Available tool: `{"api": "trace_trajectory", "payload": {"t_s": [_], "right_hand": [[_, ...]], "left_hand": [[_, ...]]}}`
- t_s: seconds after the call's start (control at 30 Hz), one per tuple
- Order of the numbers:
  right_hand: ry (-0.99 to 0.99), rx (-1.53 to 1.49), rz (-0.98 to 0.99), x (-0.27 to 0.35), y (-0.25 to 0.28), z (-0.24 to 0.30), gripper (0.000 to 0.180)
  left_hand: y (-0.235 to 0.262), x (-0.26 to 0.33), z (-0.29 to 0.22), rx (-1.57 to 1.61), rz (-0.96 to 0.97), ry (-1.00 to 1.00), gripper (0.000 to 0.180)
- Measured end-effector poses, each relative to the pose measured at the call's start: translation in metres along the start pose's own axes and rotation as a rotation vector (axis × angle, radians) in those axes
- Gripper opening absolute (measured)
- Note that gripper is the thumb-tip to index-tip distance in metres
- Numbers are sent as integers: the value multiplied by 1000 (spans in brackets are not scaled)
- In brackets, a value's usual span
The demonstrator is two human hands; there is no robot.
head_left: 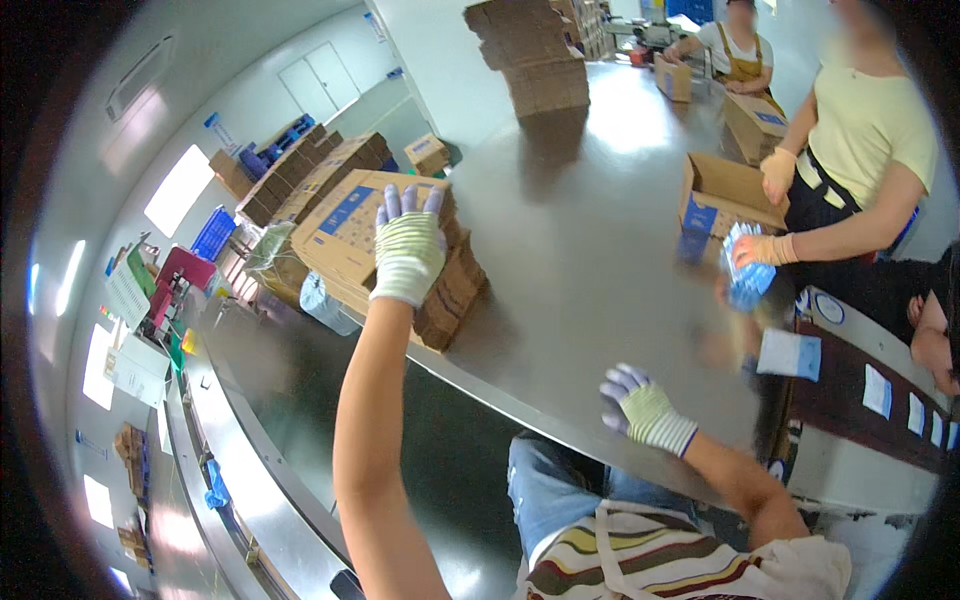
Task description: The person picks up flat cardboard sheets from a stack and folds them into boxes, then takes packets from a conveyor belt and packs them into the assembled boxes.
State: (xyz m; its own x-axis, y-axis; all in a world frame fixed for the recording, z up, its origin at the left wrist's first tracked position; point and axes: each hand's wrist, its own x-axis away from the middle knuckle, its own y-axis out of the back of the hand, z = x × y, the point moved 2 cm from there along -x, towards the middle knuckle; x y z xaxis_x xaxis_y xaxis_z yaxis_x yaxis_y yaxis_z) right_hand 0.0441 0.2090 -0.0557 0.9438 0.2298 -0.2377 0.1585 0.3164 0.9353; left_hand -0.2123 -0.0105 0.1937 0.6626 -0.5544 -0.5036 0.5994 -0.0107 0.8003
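My left hand (408, 245), in a white glove with green stripes, reaches out to a stack of flattened brown cartons (335, 235) at the table's left edge. Its fingers lie stretched over the top carton, which has a blue printed panel. Close to my body, my right hand (648, 408) is held over the near edge of the metal table (580, 310). Its gloved fingers are apart and slightly bent, with nothing in them.
Across the table on the right, a person in orange gloves holds blue-and-white packets (748, 268) beside an open carton (728, 195). A conveyor belt (845, 385) carrying several packets runs at the right. Farther back stand a tall carton stack (530, 60) and another person with a carton (673, 78).
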Motion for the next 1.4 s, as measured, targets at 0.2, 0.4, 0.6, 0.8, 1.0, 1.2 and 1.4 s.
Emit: {"api": "trace_trajectory", "payload": {"t_s": [0.2,0.4,0.6,0.8,1.0,1.2,1.4], "right_hand": [[-63,4,-25,15,-22,-1,56],[-74,-3,-48,17,-18,-1,54],[-106,21,-24,15,-19,4,54],[-260,-340,-122,17,-6,-18,53],[-257,-778,-814,-26,97,-48,71],[-294,-1224,-716,-3,137,-41,36],[-343,-1062,-765,18,140,-9,27]], "left_hand": [[-30,-52,2,26,401,190,58],[-26,-46,4,-51,280,36,41],[17,12,20,-98,23,45,31],[129,110,-30,445,-733,9,30],[113,194,-70,979,-621,166,17],[62,224,-106,1342,-467,415,34],[21,220,-116,1674,-238,797,37]]}}
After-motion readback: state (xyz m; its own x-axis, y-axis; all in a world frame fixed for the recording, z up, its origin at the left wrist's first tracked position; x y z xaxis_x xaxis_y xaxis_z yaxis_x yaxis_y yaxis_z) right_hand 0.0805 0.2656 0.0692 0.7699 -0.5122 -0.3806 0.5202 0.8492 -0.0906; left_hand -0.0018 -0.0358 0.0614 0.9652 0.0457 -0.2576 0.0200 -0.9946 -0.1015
